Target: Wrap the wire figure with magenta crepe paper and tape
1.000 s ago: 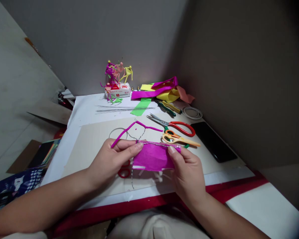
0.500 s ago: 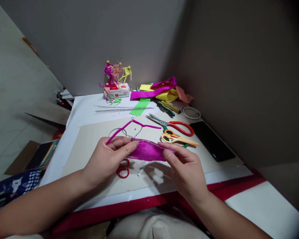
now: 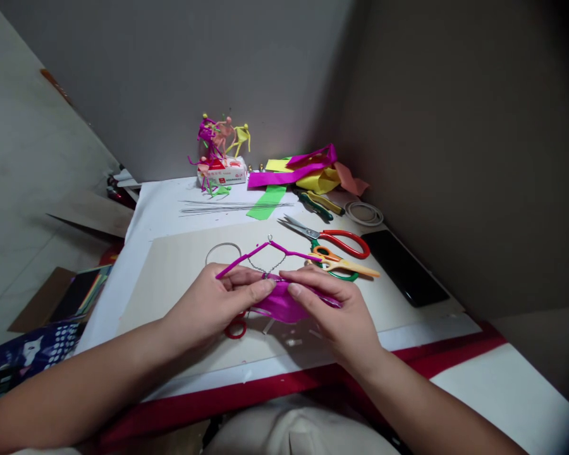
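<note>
A twisted-wire figure (image 3: 281,262) has its two arms wrapped in magenta paper and a small bare wire loop at the top. My left hand (image 3: 218,297) pinches it at the waist between thumb and fingers. A magenta paper strip (image 3: 284,303) hangs along the wire below the waist. Close beside, my right hand (image 3: 339,306) pinches the strip's upper edge against a wire leg, its thumb on the near side. Red-handled scissors (image 3: 236,328) lie partly hidden under my left hand.
Beyond my right hand lie red-handled shears (image 3: 344,242), orange-handled scissors (image 3: 351,265) and a black phone (image 3: 403,268). Farther back are thin wires (image 3: 218,208), pliers (image 3: 315,205), coloured paper strips (image 3: 289,175), and small paper figures (image 3: 222,136) on a white box (image 3: 232,172).
My right hand has slid left along the strip, closer to my left hand. The wire figure has shifted right and slightly nearer to me, and the paper bulges lower.
</note>
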The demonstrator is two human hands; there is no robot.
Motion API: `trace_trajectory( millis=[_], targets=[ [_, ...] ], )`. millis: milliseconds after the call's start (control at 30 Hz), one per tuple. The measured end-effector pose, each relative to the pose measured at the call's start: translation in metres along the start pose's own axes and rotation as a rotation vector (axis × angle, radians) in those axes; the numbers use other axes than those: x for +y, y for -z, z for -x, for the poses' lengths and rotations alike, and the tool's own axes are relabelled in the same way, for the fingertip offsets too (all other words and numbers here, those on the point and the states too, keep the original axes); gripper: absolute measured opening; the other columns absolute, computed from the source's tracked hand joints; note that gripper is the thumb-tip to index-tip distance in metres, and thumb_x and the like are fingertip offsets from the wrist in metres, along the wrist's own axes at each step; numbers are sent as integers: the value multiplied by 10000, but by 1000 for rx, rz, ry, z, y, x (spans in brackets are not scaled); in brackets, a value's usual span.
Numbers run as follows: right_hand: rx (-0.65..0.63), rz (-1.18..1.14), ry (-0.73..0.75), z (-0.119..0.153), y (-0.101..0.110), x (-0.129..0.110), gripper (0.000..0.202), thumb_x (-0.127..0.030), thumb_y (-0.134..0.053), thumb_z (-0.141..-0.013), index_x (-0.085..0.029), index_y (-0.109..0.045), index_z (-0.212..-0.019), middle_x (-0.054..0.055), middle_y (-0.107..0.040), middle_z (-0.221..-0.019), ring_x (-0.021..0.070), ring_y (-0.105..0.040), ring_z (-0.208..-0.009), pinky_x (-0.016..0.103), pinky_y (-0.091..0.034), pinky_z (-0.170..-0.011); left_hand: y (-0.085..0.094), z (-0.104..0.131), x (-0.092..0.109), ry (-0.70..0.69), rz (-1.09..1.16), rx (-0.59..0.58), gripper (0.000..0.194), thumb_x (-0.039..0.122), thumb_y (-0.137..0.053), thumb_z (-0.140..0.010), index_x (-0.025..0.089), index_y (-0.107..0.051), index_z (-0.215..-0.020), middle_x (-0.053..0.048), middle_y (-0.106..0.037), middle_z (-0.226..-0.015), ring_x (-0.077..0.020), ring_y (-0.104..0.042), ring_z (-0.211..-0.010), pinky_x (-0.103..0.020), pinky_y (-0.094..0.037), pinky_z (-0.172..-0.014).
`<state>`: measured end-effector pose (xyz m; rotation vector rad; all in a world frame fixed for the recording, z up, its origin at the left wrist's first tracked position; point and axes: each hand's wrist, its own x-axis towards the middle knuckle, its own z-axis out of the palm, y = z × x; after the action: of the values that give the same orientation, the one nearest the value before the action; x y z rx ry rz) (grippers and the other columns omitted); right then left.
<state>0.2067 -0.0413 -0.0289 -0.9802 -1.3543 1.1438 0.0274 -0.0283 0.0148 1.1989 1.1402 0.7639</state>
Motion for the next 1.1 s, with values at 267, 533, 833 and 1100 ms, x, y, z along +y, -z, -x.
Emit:
trace_trajectory(
  millis=[267,533,833,1100],
  targets=[
    [-154,-110,-115,-1,13,-5,252,-292,-634,-825,-268,-693,-1069,37,-695,-1091,202,-633,-1012,319,-490,-879,2,2,3,36,-51,-42,116,273,-708,-737,160,-729,-729,2,-692,-655,-116,-576,-597,-197,-438,-556],
    [-225,-10,-66,-1,15,-8,226,-272,-583,-855,-265,-702,-1047,26,-708,-1071,188,-648,-992,304,-499,-869,3,2,0,87,12,-69,179,331,-708,-733,153,-705,-722,15,-618,-592,-100,-509,-533,-199,-408,-507],
    [-467,414,485,-5,33,-8,496,-32,-447,-807,-197,-537,-1266,52,-657,-900,150,-588,-782,270,-463,-691,4,2,1,115,-74,-146,223,363,-700,-738,141,-696,-734,7,-597,-575,-109,-504,-534,-223,-381,-527],
    [-457,617,675,-4,36,-2,512,-68,-473,-798,-179,-522,-1296,63,-668,-876,163,-585,-710,292,-440,-619,4,0,5,161,-118,-161,287,416,-697,-729,130,-699,-719,5,-569,-527,-91,-462,-478,-209,-337,-464]
  ],
)
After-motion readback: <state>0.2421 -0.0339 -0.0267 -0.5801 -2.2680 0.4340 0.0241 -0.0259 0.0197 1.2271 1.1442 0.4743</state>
